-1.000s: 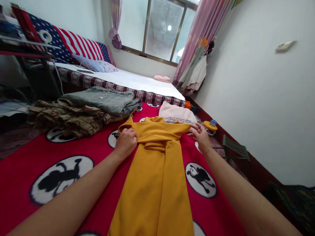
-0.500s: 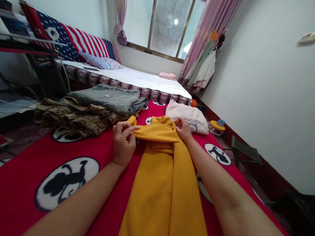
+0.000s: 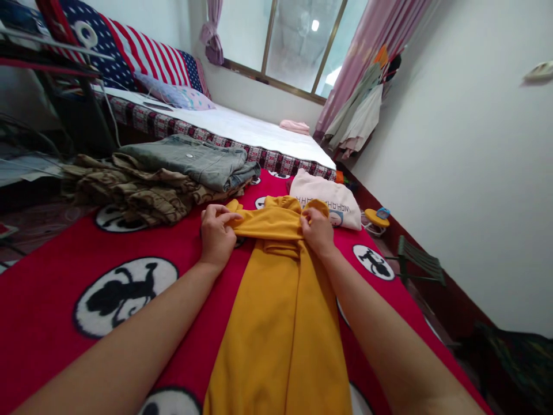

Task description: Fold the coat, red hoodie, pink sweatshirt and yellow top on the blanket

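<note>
A mustard-yellow cloth garment (image 3: 276, 328) lies lengthwise on a red blanket (image 3: 52, 276) printed with white monkey circles, its upper part folded over into a narrower band. My left hand (image 3: 215, 234) pinches the left end of that fold between thumb and fingers. My right hand (image 3: 317, 231) grips the fold's right end, close to a pale pink sweatshirt (image 3: 328, 199) with dark lettering. Folded grey-green denim (image 3: 190, 161) and camouflage trousers (image 3: 129, 193) lie just beyond my left hand, not touching it.
A low bed with a white sheet (image 3: 242, 128) and a flag-patterned cushion (image 3: 138, 57) runs along the far side. A yellow stool-like object (image 3: 375, 218) and a green folding chair (image 3: 419, 259) stand right, beside the wall.
My hands have drawn inward from the garment's wide top edge and now hold a narrower fold. The pink sweatshirt is less covered, and the view has shifted slightly.
</note>
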{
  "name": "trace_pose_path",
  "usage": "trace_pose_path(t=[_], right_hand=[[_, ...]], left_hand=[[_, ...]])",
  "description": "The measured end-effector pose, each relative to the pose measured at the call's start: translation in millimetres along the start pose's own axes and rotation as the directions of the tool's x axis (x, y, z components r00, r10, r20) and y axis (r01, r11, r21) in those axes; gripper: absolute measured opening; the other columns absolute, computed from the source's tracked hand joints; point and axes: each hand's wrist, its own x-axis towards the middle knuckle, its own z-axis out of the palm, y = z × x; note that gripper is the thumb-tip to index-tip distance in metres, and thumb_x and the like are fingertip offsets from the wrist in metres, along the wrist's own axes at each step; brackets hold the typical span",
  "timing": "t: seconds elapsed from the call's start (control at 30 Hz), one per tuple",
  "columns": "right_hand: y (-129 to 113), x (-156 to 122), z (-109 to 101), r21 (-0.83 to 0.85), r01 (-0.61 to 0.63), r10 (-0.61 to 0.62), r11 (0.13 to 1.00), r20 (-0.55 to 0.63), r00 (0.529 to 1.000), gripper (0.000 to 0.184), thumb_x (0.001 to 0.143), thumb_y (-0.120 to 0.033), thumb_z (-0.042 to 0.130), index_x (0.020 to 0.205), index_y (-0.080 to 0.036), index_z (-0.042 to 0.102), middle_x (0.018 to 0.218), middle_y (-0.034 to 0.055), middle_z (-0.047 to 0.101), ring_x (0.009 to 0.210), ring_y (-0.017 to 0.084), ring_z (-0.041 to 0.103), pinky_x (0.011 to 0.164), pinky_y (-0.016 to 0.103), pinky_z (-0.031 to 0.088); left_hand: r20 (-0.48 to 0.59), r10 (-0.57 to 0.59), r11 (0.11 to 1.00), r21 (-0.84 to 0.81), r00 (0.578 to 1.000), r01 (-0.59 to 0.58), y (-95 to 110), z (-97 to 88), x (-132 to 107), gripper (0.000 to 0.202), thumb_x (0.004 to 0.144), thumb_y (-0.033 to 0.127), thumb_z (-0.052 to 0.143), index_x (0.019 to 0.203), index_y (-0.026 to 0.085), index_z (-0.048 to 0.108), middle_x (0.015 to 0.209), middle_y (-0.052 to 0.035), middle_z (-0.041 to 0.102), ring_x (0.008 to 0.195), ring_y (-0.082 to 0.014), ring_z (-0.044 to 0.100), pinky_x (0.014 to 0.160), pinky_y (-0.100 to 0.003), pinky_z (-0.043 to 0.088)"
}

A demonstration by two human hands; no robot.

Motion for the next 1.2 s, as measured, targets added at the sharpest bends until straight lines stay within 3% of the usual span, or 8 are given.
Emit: trace_pose_path(t=[0.17,0.3,0.63,0.8,0.9,1.0,1.07,1.2], right_hand=[[-14,-10,0,-0.183,-0.010,0.056,0.983,0.245,0.968,0.027,0.092,-0.024,0.048,0.111,-0.020,0.065,0.115,0.0120,0.062,0.100,0.024,0.063,0.082,0.033,0.048],[-29,-22,-5,-0.092,0.011,0.000,0.996,0.118,0.993,0.037,0.093,-0.037,0.048,0.122,-0.021,0.063,0.127,0.0128,0.061,0.116,0.028,0.056,0.096,0.040,0.043],[-39,-57,33,0.116,-0.004,-0.006,0.993,0.085,0.996,0.053,0.092,-0.046,0.047,0.138,-0.019,0.051,0.150,0.0156,0.042,0.139,0.031,0.036,0.114,0.054,0.019],[-35,-54,26,0.570,-0.006,0.084,0.822,-0.110,0.990,0.045,0.093,-0.048,0.044,0.120,-0.017,0.062,0.130,0.0147,0.062,0.123,0.026,0.054,0.108,0.043,0.036],[-33,-55,21,0.898,-0.028,0.286,0.439,-0.110,0.952,0.052,0.093,-0.058,0.037,0.114,-0.016,0.061,0.118,0.0122,0.067,0.104,0.022,0.065,0.090,0.035,0.051],[-30,-56,17,0.992,-0.080,0.357,0.093,0.041,0.933,0.063,0.090,-0.068,0.034,0.117,-0.017,0.058,0.113,0.0116,0.068,0.096,0.021,0.068,0.080,0.034,0.055],[-27,-55,16,0.993,-0.119,0.335,-0.004,0.114,0.935,0.065,0.086,-0.070,0.041,0.121,-0.017,0.055,0.111,0.0114,0.069,0.095,0.022,0.069,0.081,0.035,0.056],[-20,-50,13,0.976,-0.159,0.346,0.149,0.099,0.933,0.074,0.069,-0.055,0.074,0.126,-0.013,0.051,0.110,0.0124,0.069,0.095,0.024,0.068,0.086,0.037,0.055]], left_hand=[[-0.003,-0.113,0.993,-0.043,0.994,0.113,-6,-1.1,3,0.043,0.064,-0.007,0.046,0.086,0.018,0.073,0.100,-0.0076,0.054,0.098,-0.0208,0.057,0.096,-0.034,0.048],[-0.167,-0.228,0.972,-0.087,0.959,0.216,-13,0.2,6,0.038,0.071,0.002,0.058,0.105,0.016,0.065,0.113,-0.0098,0.053,0.114,-0.0232,0.054,0.109,-0.038,0.040],[-0.011,-0.693,0.603,-0.556,0.721,0.572,-34,9.3,25,0.047,0.067,0.018,0.070,0.111,0.014,0.052,0.099,-0.0082,0.063,0.088,-0.0175,0.065,0.083,-0.033,0.054],[-0.025,0.039,0.906,-0.421,0.999,-0.046,23,-12.3,40,0.036,0.080,0.010,0.053,0.114,0.018,0.059,0.119,-0.0093,0.063,0.108,-0.0183,0.060,0.098,-0.034,0.047],[0.378,0.604,0.786,-0.430,0.702,-0.444,58,-10.3,21,0.030,0.083,0.007,0.049,0.100,0.023,0.069,0.121,-0.0052,0.065,0.110,-0.0187,0.058,0.099,-0.034,0.045],[0.597,0.722,0.674,-0.493,0.349,-0.550,74,0.7,-7,0.025,0.083,0.010,0.055,0.089,0.026,0.073,0.113,-0.0009,0.070,0.107,-0.0205,0.059,0.097,-0.035,0.044],[0.638,0.700,0.689,-0.487,0.320,-0.536,75,5.7,-20,0.024,0.084,0.012,0.057,0.090,0.027,0.074,0.109,-0.0004,0.072,0.103,-0.0209,0.060,0.097,-0.037,0.043],[0.551,0.646,0.763,-0.494,0.529,-0.417,70,3.8,-24,0.031,0.086,0.009,0.050,0.106,0.023,0.070,0.117,-0.0051,0.066,0.105,-0.0183,0.061,0.094,-0.032,0.047]])
